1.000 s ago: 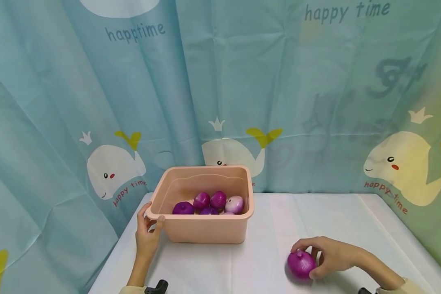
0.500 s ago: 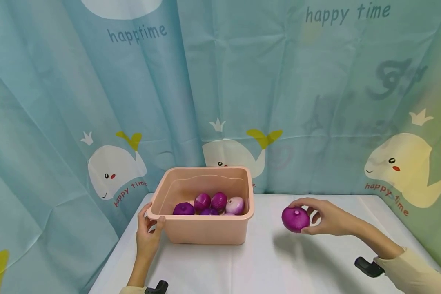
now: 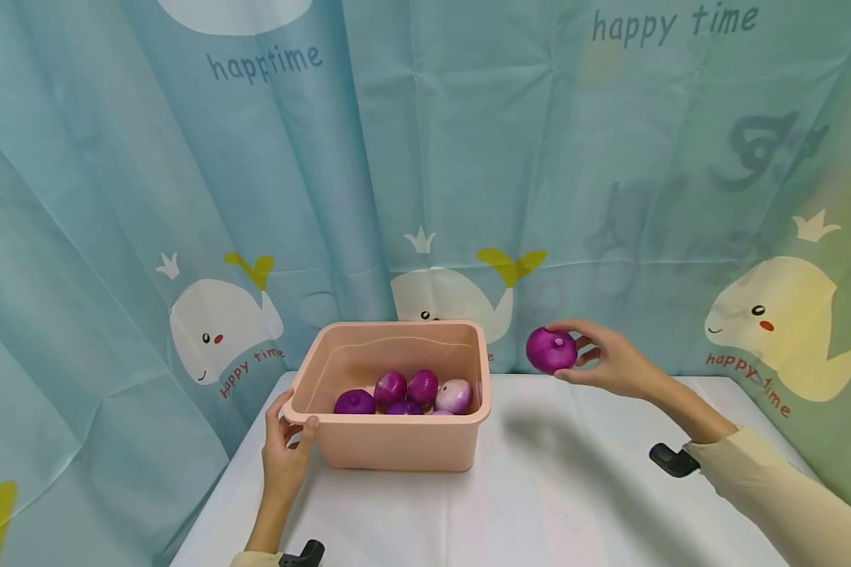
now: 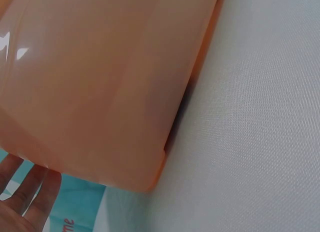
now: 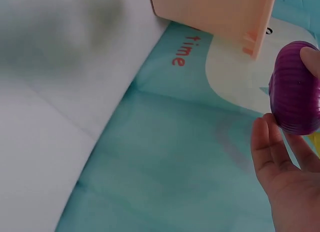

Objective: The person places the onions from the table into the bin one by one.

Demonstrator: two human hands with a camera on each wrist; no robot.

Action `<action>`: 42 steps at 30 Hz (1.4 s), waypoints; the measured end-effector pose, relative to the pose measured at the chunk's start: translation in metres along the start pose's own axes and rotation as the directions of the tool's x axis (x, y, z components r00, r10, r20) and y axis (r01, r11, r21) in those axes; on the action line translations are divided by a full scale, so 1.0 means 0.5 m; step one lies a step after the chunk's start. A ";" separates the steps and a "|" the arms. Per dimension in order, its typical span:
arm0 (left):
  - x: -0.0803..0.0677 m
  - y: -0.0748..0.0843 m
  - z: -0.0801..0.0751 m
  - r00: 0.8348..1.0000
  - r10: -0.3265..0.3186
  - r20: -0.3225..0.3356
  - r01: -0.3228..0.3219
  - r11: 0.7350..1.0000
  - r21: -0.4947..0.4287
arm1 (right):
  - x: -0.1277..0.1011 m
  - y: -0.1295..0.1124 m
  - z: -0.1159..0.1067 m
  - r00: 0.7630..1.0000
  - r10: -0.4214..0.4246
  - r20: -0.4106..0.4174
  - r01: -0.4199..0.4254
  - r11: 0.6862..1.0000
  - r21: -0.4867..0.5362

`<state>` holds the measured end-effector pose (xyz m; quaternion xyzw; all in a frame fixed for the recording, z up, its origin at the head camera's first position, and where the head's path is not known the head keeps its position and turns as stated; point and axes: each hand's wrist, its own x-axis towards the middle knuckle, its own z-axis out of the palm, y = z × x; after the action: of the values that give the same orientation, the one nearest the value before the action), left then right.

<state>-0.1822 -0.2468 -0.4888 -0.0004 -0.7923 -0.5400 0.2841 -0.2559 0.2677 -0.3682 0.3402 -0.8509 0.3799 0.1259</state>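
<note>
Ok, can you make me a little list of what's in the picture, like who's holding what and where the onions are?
Right hand: holds a purple onion in the air, right of the tub
Left hand: grips the tub's near left corner
Tub: pink plastic, standing on the white table
In the tub: several purple onions and one paler one
Behind: blue whale curtain

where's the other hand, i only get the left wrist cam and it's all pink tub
Observer: The right hand is in the air right of the pink tub, holding a purple onion.
Operator: anything in the tub
Observer: Yes, several purple onions and one paler onion lie on its floor.
Operator: left hand gripping it?
Observer: The left hand holds the tub's near left corner, thumb over the rim.
</note>
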 end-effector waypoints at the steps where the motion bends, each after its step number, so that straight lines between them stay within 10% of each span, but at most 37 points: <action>1: 0.000 0.000 0.000 1.000 -0.001 0.000 0.001 1.000 0.003 | 0.007 0.000 0.000 1.000 0.000 -0.005 0.000 1.000 -0.003; 16: -0.001 0.001 0.004 1.000 -0.016 0.007 0.016 1.000 0.009 | 0.097 -0.008 0.021 0.999 0.052 0.013 -0.051 0.996 -0.073; 42: 0.002 -0.002 0.000 1.000 -0.019 -0.001 0.019 1.000 -0.004 | 0.368 -0.159 0.229 0.914 0.013 0.406 0.000 0.999 -0.033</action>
<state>-0.1833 -0.2475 -0.4894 0.0070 -0.7909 -0.5443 0.2796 -0.3327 0.0569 -0.3143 0.4066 -0.8657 0.2879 -0.0493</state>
